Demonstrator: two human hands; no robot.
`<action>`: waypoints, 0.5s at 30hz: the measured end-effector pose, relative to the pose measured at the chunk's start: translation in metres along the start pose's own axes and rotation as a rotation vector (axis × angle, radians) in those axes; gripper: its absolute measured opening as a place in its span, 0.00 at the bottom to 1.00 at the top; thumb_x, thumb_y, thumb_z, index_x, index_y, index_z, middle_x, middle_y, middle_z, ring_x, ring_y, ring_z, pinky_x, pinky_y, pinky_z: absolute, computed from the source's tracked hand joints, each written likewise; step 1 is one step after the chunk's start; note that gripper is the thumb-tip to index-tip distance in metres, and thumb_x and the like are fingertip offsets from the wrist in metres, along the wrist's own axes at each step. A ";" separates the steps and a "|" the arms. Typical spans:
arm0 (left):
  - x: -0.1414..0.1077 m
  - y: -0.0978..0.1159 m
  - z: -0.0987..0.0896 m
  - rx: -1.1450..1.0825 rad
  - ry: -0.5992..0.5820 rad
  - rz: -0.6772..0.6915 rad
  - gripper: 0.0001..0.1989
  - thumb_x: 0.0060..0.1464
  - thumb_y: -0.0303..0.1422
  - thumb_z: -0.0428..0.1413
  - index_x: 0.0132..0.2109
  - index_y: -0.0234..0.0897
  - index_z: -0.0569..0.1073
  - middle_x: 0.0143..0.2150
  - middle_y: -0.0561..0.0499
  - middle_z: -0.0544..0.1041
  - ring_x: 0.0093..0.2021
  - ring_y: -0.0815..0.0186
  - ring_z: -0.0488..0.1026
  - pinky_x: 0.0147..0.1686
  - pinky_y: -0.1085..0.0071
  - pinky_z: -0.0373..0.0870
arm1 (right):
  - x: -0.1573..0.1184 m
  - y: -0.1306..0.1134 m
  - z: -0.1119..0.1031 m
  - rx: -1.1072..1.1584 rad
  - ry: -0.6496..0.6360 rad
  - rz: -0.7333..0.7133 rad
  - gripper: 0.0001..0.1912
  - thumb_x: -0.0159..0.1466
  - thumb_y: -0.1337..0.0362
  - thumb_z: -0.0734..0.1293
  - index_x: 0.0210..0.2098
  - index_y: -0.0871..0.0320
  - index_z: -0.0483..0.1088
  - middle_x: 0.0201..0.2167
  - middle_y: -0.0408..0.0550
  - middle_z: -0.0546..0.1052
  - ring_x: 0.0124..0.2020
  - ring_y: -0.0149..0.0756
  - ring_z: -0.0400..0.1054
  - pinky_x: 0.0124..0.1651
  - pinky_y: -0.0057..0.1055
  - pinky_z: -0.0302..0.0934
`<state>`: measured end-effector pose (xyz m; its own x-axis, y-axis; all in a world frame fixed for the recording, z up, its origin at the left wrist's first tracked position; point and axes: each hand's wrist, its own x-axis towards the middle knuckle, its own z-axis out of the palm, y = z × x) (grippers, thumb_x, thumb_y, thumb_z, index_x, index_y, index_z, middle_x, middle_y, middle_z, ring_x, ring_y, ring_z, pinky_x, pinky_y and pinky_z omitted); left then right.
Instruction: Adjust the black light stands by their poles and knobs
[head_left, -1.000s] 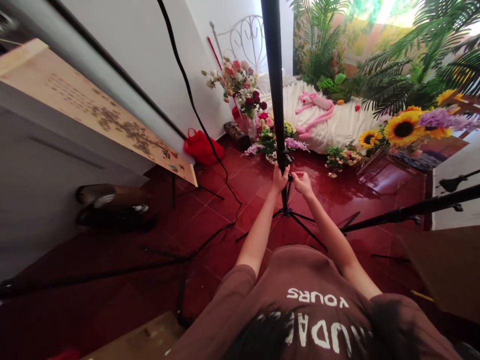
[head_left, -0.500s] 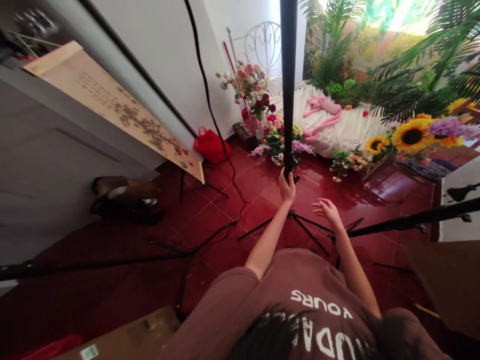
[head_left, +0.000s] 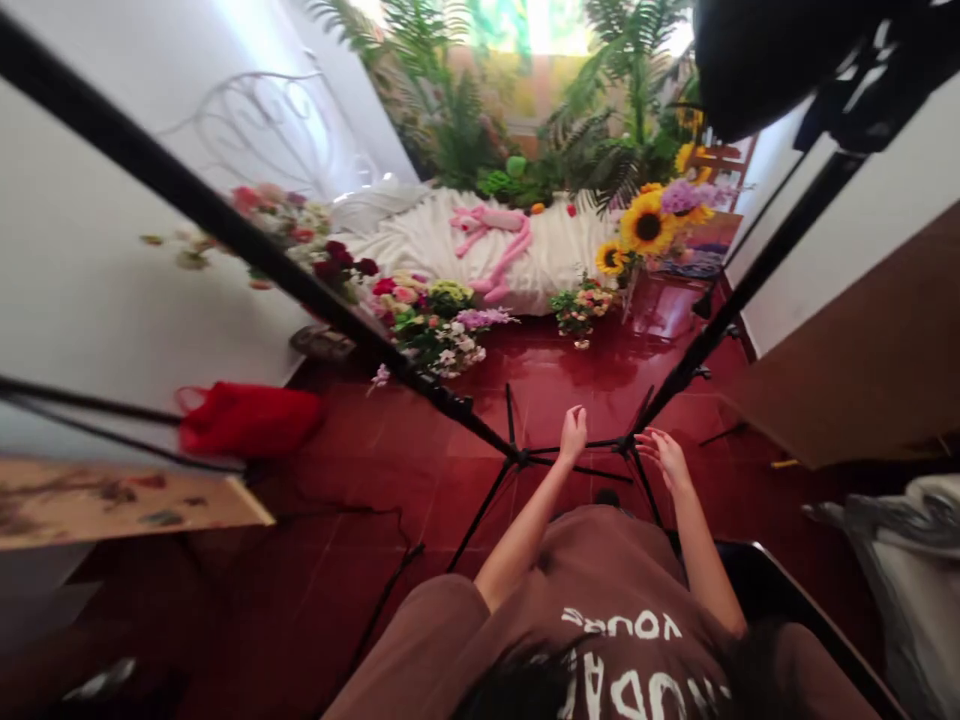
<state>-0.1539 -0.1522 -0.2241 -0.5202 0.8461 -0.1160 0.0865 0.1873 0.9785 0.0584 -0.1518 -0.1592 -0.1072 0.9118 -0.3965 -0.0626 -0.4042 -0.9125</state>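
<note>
In front of my shirt (head_left: 622, 560), low over the floor (head_left: 360, 590), both hands are off the poles as far as I can see. The fingers of my right hand (head_left: 666, 460) are loosely spread with nothing in them; those of my left hand (head_left: 574, 436) lie close together, and how far they part from the thumb I can't tell, though I see nothing held there.

Half a second ago my left was wrapped round the left stand (head_left: 337, 312); now it has let go, and my view has swung to the right. So I'd judge my grip on that pole is over, at least for the moment, and my right is nearest the right stand (head_left: 750, 288), just beside its foot; whether a fingertip touches it is unclear.

Both stands are black and thin, with splayed legs, leaning outward in this wide view. The left has a clamp low on its pole; the right carries a bulky dark head (head_left: 780, 60) up top. Beyond them lie flowers (head_left: 442, 330), a pink toy (head_left: 491, 225) and sunflowers (head_left: 645, 225), with a red bag (head_left: 251, 420) off left
</note>
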 end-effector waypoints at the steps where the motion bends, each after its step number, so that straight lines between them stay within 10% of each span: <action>1: 0.004 0.017 0.016 -0.001 -0.104 0.060 0.20 0.62 0.48 0.47 0.50 0.36 0.68 0.53 0.38 0.74 0.57 0.57 0.72 0.60 0.55 0.64 | -0.002 -0.003 -0.007 0.041 0.040 0.011 0.09 0.59 0.56 0.67 0.36 0.53 0.69 0.31 0.49 0.82 0.26 0.37 0.78 0.27 0.31 0.73; 8: 0.009 0.119 0.120 -0.104 -0.509 0.486 0.22 0.63 0.47 0.49 0.57 0.37 0.65 0.57 0.39 0.72 0.58 0.60 0.70 0.60 0.59 0.64 | 0.020 -0.065 -0.060 0.036 0.263 -0.163 0.12 0.61 0.56 0.66 0.39 0.57 0.69 0.30 0.45 0.80 0.22 0.28 0.72 0.26 0.24 0.68; 15: 0.010 0.144 0.161 0.016 -0.515 0.503 0.23 0.60 0.45 0.53 0.57 0.37 0.63 0.51 0.39 0.75 0.48 0.56 0.76 0.51 0.57 0.70 | 0.070 -0.152 -0.099 -0.338 0.063 -0.298 0.18 0.59 0.67 0.68 0.49 0.61 0.72 0.38 0.50 0.80 0.25 0.28 0.71 0.27 0.26 0.68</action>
<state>-0.0097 -0.0361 -0.1118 0.0522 0.9590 0.2786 0.2245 -0.2831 0.9325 0.1590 -0.0196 -0.0585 -0.0720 0.9916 -0.1077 0.2472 -0.0869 -0.9651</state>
